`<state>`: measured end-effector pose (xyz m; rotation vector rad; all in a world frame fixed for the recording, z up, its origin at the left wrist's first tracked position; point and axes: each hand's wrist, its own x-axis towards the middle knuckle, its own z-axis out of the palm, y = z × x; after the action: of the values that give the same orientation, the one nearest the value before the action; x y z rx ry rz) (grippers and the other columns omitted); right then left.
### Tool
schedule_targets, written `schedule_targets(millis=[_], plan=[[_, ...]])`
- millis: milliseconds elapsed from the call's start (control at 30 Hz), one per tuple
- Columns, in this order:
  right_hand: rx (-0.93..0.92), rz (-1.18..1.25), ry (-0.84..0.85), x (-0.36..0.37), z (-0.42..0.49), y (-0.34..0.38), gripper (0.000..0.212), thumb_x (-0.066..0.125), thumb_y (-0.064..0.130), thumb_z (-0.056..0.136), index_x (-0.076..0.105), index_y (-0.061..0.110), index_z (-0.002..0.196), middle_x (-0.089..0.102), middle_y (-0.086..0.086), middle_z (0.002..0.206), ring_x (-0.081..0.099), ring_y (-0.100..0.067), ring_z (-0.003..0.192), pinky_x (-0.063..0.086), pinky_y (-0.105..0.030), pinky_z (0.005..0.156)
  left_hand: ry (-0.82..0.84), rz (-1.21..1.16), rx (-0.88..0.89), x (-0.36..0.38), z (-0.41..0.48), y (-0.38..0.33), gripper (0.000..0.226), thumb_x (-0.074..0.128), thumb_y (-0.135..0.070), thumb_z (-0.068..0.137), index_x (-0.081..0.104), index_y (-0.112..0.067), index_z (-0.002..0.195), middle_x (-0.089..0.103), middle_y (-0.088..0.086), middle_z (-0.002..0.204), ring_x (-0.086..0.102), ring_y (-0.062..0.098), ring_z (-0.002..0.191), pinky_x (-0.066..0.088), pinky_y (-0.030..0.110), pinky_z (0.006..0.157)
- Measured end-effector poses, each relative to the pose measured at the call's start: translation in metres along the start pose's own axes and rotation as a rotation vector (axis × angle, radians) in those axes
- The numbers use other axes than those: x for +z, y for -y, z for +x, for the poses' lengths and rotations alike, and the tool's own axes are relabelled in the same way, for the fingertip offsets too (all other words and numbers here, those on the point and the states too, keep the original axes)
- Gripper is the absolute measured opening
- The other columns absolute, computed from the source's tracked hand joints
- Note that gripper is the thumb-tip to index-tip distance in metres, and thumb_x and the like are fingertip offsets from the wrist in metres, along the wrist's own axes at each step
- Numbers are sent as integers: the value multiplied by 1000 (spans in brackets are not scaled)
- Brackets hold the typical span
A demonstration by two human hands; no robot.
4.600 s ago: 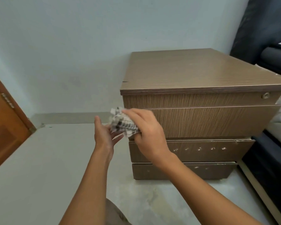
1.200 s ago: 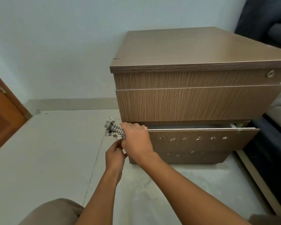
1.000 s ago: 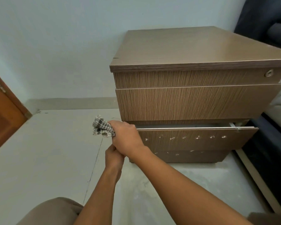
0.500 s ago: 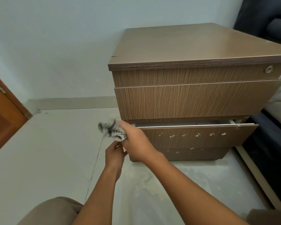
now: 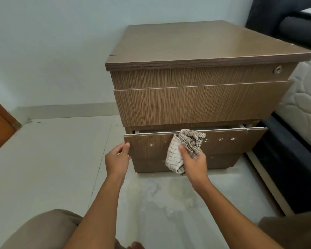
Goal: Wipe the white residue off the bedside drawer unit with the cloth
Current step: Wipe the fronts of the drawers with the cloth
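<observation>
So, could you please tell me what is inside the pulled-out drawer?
Only a dark strip of its interior shows behind the drawer front; no contents visible. The drawer above and the cloth cover the rest.

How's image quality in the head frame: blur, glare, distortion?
Head view: sharp, no motion blur on the cloth or right hand; soft glare on the drawer unit top; wide-angle distortion splays its sides; even lighting, faint shadow under the open drawer.

The right hand (image 5: pixel 194 162) now presses the cloth (image 5: pixel 176 151) against the middle of the drawer (image 5: pixel 232 150) front instead of its left corner. The left hand (image 5: pixel 117 160), earlier tucked under the right, now holds the drawer's left edge.
</observation>
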<state>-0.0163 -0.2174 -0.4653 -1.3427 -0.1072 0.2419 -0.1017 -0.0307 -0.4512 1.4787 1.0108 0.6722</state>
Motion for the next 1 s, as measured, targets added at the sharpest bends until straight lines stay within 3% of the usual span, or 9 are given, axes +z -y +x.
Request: schedule_targets(millis=[267,367,467,567,733,900,1000], plan=[[-60,-99,-290,-40,-1,-8,24,66,26,90,61,21,113,68,12,106,64,-5,101,53,-27,87,-38,18,-26,13,7,-6,36,59,-24,96,63,-7,128,64,8,128,60,27,118,50,47,100],[-153,-319,-351,-72,4,-3,20,62,18,92,62,23,112,66,16,96,61,0,92,49,-20,76,-43,5,-33,16,12,-6,38,60,-24,96,61,-7,130,63,9,130,60,28,119,50,48,100],[-170,-386,-481,-99,16,9,21,58,12,93,59,19,113,65,10,94,62,-11,87,42,-13,66,-42,-10,-47,20,15,-5,39,61,-24,95,61,-7,130,64,9,130,61,27,119,49,48,100],[-158,-317,-679,-116,31,25,35,56,15,95,51,13,129,58,6,109,55,-12,99,41,-22,82,-51,-11,-53,21,16,-4,39,62,-24,94,61,-9,130,64,10,130,61,27,118,50,47,100],[-168,-300,-840,-140,59,41,35,54,19,95,54,13,130,64,-5,119,59,-21,109,41,-26,88,-32,-41,-71,19,14,-7,39,61,-22,95,60,-10,132,62,8,132,62,26,116,52,44,97],[-117,-235,-876,-139,85,44,40,50,13,97,50,15,137,62,-5,126,57,-20,115,37,-22,86,15,-77,-91,16,10,-12,41,64,-23,93,59,-11,132,62,7,130,61,24,113,49,38,95],[-124,-221,-827,-124,93,36,42,50,18,98,47,16,140,60,-5,129,55,-20,119,39,-25,94,36,-83,-91,14,10,-13,44,65,-23,93,58,-10,134,60,9,132,60,23,110,50,41,99]])
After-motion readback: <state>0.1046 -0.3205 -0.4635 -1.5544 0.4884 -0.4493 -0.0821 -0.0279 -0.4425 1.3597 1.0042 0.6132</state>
